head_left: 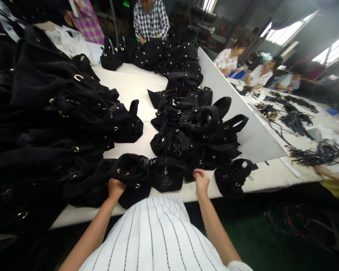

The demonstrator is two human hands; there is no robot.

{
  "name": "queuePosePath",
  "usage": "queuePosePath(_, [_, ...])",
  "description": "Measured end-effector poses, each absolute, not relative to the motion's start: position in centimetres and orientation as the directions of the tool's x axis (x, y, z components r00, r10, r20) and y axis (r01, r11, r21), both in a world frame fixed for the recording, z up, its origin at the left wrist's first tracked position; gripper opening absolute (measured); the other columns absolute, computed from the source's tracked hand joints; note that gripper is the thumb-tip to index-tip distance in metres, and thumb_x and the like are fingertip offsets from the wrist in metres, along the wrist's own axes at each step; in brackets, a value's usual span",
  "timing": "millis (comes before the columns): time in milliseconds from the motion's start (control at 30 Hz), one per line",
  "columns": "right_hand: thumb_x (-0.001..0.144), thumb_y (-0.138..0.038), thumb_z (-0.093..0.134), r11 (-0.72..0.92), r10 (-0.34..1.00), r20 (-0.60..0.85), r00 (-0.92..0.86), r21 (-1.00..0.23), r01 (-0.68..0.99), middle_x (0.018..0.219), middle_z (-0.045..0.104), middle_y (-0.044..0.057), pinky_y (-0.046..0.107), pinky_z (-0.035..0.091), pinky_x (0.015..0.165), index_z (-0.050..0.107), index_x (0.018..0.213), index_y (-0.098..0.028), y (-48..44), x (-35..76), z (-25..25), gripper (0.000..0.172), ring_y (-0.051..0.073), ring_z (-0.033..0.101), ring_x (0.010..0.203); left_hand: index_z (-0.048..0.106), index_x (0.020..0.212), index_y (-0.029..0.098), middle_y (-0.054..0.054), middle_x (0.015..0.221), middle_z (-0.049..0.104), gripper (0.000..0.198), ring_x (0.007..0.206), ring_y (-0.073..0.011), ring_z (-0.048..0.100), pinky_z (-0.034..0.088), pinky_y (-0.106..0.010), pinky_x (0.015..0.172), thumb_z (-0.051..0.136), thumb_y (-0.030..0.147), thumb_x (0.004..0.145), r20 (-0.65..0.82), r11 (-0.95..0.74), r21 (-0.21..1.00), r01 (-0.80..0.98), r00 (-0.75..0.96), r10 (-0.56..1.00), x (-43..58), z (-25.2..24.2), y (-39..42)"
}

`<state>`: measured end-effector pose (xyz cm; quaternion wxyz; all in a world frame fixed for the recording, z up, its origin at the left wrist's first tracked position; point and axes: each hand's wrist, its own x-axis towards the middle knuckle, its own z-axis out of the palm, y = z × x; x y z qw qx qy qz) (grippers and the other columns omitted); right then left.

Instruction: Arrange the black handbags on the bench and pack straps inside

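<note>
White table (135, 86): left hand (115, 188) grips black bag (135, 177); right hand (201, 180) seemingly pinches fabric.

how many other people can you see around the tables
5, maybe more hidden: plaid-shirted person at the far end, three seated workers far right, a forearm at the right edge.

White table (135, 84): black bags (186, 128) piled along left and centre. Grey divider board (231, 113) stands at right; black straps (296, 122) lie beyond it.
</note>
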<state>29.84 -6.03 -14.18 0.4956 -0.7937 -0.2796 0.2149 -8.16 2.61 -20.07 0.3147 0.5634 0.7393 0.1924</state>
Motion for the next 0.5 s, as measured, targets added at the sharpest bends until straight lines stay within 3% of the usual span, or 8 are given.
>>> queuePosePath(67, [0.068, -0.040, 0.068, -0.363, 0.744, -0.122, 0.657, -0.899, 0.245, 0.087, 0.069, 0.009, 0.041, 0.058, 0.080, 0.066, 0.091, -0.015, -8.3, 25.8, -16.0, 0.034, 0.027, 0.068, 0.085, 0.055, 0.127, 0.015, -0.019, 0.114, 0.068, 0.063, 0.111, -0.0416, 0.064, 0.052, -0.046, 0.091, 0.048, 0.055, 0.079, -0.255, 0.292, 0.605, 0.740, -0.167, 0.952, -8.2, -20.1, 2.8])
queuePosePath(167, [0.053, -0.035, 0.087, -0.367, 0.850, -0.146, 0.506, -0.853, 0.371, 0.127, 0.061, 0.014, 0.046, 0.049, 0.104, 0.058, 0.130, -0.016, -9.3, 21.3, -17.6, 0.084, 0.034, 0.057, 0.120, 0.055, 0.127, 0.012, -0.024, 0.112, 0.067, 0.069, 0.108, -0.0472, 0.063, 0.052, -0.052, 0.089, 0.047, 0.058, 0.076, -0.296, 0.313, 0.531, 0.787, -0.173, 0.939, -8.1, -19.6, 3.2])
queuePosePath(233, [0.051, -0.033, 0.092, -0.396, 0.882, -0.175, 0.438, -0.778, 0.487, 0.137, 0.051, 0.018, 0.050, 0.041, 0.112, 0.047, 0.140, -0.014, -8.3, 20.2, -18.2, 0.102, 0.037, 0.047, 0.130, 0.056, 0.126, 0.010, -0.027, 0.113, 0.065, 0.072, 0.108, -0.0503, 0.062, 0.052, -0.055, 0.088, 0.047, 0.059, 0.074, -0.322, 0.317, 0.487, 0.814, -0.170, 0.931, -8.0, -19.1, 3.6])
queuePosePath(367, [0.046, -0.028, 0.098, -0.446, 0.863, -0.190, 0.468, -0.720, 0.531, 0.126, 0.055, 0.020, 0.055, 0.039, 0.110, 0.056, 0.127, -0.010, -5.6, 21.4, -19.2, 0.093, 0.042, 0.050, 0.122, 0.056, 0.123, 0.008, -0.028, 0.111, 0.064, 0.074, 0.112, -0.0539, 0.058, 0.054, -0.058, 0.079, 0.045, 0.061, 0.073, -0.346, 0.287, 0.442, 0.850, -0.134, 0.929, -8.0, -18.7, 4.4])
queuePosePath(500, [0.060, -0.025, 0.093, -0.372, 0.905, -0.177, 0.387, -0.772, 0.516, 0.103, 0.067, 0.009, 0.041, 0.052, 0.093, 0.065, 0.102, -0.013, -5.5, 22.2, -18.8, 0.051, 0.031, 0.064, 0.099, 0.057, 0.116, 0.020, -0.019, 0.106, 0.064, 0.057, 0.119, -0.0494, 0.055, 0.052, -0.062, 0.084, 0.046, 0.059, 0.077, -0.267, 0.226, 0.521, 0.823, -0.094, 0.959, -8.9, -19.8, 4.3])
